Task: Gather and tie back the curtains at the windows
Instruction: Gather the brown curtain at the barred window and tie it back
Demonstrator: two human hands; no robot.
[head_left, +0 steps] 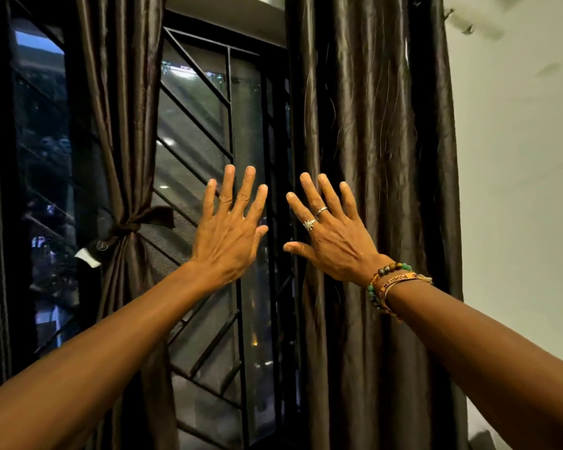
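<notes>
A dark brown satin curtain (117, 131) hangs at the left, cinched at mid height by a knotted brown tie (127, 227). A second dark brown curtain (377, 131) hangs loose at the right, beside the wall. My left hand (229, 232) is raised in front of the window, palm forward, fingers spread, holding nothing. My right hand (332, 235), with two rings and beaded bracelets at the wrist, is also spread flat, in front of the inner edge of the loose curtain; whether it touches the cloth I cannot tell.
Between the curtains a window (205, 131) shows black metal grille bars and mesh, dark outside. Another dark pane (43, 164) lies at the far left. A pale wall (517, 190) stands to the right of the loose curtain.
</notes>
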